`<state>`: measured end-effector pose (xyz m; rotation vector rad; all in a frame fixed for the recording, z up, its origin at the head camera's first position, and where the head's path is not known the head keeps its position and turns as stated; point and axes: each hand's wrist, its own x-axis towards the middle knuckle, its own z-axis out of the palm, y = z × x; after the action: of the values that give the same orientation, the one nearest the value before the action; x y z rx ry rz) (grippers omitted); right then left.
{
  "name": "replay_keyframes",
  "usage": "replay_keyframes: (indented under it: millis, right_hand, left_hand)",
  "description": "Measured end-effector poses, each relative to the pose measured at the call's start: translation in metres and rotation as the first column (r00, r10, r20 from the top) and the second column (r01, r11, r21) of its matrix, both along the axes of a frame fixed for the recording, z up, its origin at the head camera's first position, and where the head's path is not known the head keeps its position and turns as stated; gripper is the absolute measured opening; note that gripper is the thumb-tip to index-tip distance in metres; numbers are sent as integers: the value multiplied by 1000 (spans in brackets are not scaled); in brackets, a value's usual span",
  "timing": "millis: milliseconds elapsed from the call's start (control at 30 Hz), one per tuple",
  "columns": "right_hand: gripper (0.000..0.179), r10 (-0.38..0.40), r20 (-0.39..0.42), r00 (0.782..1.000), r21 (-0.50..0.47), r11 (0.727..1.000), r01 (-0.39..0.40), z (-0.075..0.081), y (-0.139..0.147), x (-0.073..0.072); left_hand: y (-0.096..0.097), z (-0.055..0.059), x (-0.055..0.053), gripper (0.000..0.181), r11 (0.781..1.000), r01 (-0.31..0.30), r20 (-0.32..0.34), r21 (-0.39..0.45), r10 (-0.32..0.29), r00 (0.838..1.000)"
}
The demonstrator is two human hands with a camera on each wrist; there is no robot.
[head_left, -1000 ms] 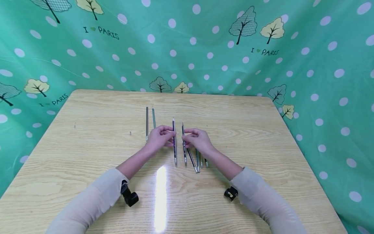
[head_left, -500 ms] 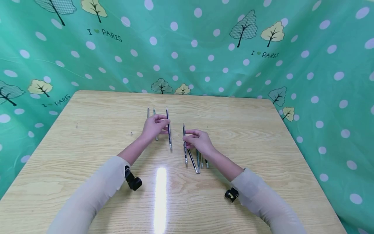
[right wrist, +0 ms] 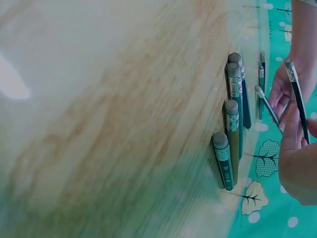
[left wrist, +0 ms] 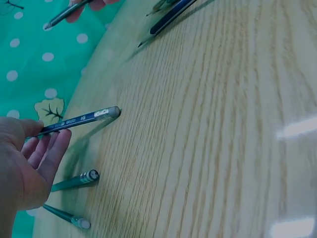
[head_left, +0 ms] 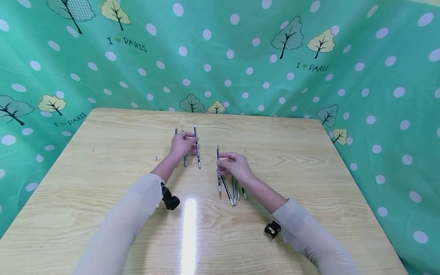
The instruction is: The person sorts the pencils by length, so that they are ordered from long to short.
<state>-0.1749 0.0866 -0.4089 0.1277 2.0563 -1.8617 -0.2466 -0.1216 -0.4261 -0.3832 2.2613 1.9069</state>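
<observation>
The left hand (head_left: 182,144) has just carried its dark blue eraser-tipped pencil (left wrist: 84,119) away from the middle, outward and toward the far edge, so that it is now just beside a dark pencil (head_left: 176,131) and a green pencil (head_left: 185,161), both partly hidden by that hand. The right hand (head_left: 235,166) has hardly moved, so the two held pencils, close together a second ago, are now clearly apart; the left one appears to be joining the left pair, though it is not yet released. Left thumb and fingers are closed in a pinch on it, its eraser end at or just above the wood; contact cannot be told. The right hand likewise pinches a sharpened dark pencil (head_left: 219,181), tip pointing away from the person, over the near-left side of four pencils: a slanted black pencil (head_left: 227,190), a teal pencil (head_left: 234,191), a gold pencil (head_left: 238,191) and a short-showing dark green one (head_left: 244,193). The wooden table (head_left: 292,160) gives the most room nearer the person and to both sides; the far edge, backed by the polka-dot cloth (head_left: 240,63), is the tighter limit for the left hand.
</observation>
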Motion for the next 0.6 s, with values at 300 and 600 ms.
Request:
replay_keyframes:
  millis: [300,600]
  right_hand:
    - [36,-3,-2,1000,-8,1000,3,-2,4,-1]
    - [37,-11,16,1000,-8,1000,11,-2,5,-1]
  left_hand:
    - [1,-6,-7,36,999,-20,6,-33,21,1000]
    - [2,-12,-10,32,993,-29,-30,-118,26,999]
